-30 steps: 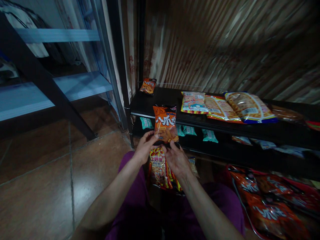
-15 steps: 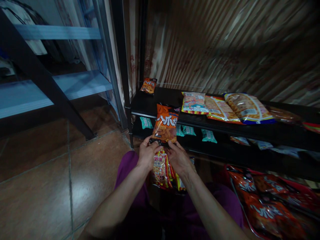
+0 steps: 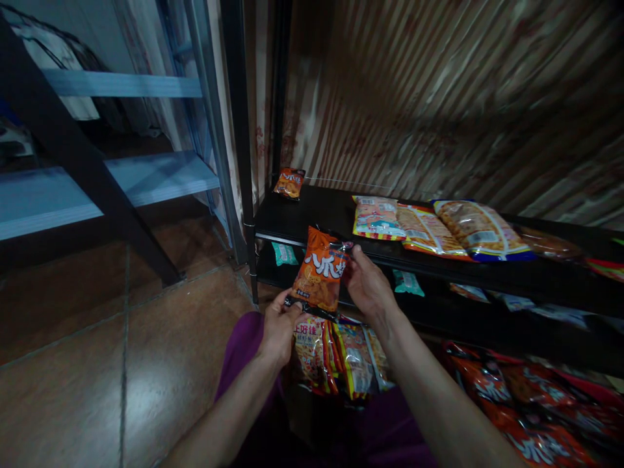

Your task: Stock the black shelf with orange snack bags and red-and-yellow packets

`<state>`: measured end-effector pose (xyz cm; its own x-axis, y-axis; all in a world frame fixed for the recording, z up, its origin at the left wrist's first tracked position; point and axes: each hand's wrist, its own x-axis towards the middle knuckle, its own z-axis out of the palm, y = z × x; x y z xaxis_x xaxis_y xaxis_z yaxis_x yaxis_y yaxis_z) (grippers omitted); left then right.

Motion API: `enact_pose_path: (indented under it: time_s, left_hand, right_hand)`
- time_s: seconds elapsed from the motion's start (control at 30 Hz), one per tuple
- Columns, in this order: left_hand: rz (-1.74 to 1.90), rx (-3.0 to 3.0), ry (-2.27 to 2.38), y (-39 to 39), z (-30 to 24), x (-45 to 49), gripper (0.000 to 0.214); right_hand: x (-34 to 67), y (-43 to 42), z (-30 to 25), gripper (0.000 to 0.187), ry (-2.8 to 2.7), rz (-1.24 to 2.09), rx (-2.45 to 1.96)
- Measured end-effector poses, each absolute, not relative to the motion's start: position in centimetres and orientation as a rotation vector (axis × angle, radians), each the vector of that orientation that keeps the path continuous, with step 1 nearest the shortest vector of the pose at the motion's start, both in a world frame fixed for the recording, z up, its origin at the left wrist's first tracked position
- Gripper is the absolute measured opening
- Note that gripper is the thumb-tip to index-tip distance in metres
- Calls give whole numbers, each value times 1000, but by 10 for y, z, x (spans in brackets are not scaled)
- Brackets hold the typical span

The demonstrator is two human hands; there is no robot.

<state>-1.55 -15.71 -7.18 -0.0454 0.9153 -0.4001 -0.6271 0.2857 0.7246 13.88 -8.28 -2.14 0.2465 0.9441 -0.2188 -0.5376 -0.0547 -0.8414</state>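
An orange snack bag (image 3: 319, 272) with white lettering and dark crimped ends is held up in front of the black shelf, tilted a little to the right. My left hand (image 3: 279, 330) pinches its lower left corner, thumb on the front. At the upper right edge of the bag is my right hand (image 3: 369, 285), its thumb by the top corner and its other fingers partly hidden behind. Below the hands, several red and yellow snack bags (image 3: 312, 354) stand close together near my knees.
A small orange bag (image 3: 289, 183) leans at the left end of the upper shelf (image 3: 322, 205). Larger snack bags (image 3: 478, 227) lie farther right. Turquoise packets (image 3: 408, 282) sit on the lower shelf. More orange bags (image 3: 536, 403) fill the lower right. A blue ladder (image 3: 160, 175) stands left.
My right hand has moved from the bag's bottom end up to its upper right edge. The bag has tilted rightward, and the left hand still grips its lower end.
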Motion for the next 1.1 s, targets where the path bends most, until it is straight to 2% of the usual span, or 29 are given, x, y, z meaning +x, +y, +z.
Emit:
enact_pose_path:
  time_s: [0.4, 0.7, 1.1]
  left_hand:
    - [1289, 343, 975, -159, -82, -22, 41]
    - [1333, 310, 1003, -157, -78, -23, 48]
    - [1384, 375, 959, -129, -62, -27, 46]
  right_hand:
    - [131, -62, -14, 20, -426, 1149, -1205]
    - [131, -59, -12, 41, -683, 1226, -1140]
    - [122, -26, 1, 39, -645, 1200, -1092]
